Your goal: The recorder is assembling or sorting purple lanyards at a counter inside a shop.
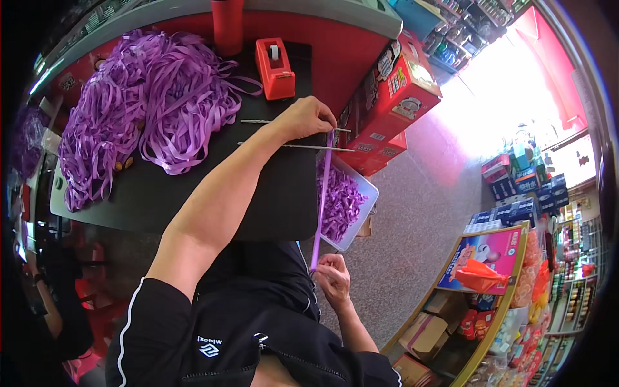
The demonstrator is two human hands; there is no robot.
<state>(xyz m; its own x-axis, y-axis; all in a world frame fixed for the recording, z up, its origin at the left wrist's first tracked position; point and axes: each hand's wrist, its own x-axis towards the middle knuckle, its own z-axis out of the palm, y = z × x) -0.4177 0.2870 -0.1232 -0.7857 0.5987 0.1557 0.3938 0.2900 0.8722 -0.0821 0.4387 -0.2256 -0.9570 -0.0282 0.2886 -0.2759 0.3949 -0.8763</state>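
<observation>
My left hand (304, 119) reaches across the black table, its fingers closed at the top of a narrow purple ribbon (324, 187). Lower down, beside my lap, my right hand (333, 280) pinches the other end, so the strip runs taut between both hands. Two thin metal rods, one of them a long rod (300, 147), stick out past the table's right edge; the ribbon passes by them, though whether it loops round one is hidden. A big tangled heap of purple ribbon (187, 97) covers the table's left part. Below the edge, a clear plastic bin (365, 209) holds many short purple pieces.
A red tape dispenser (277, 71) and a red cylinder (227, 26) stand at the table's back. Red cartons (403, 97) are stacked to the right. A wooden-edged shelf unit (490, 284) with packaged goods fills the lower right. Another person's arm (48, 300) shows at far left.
</observation>
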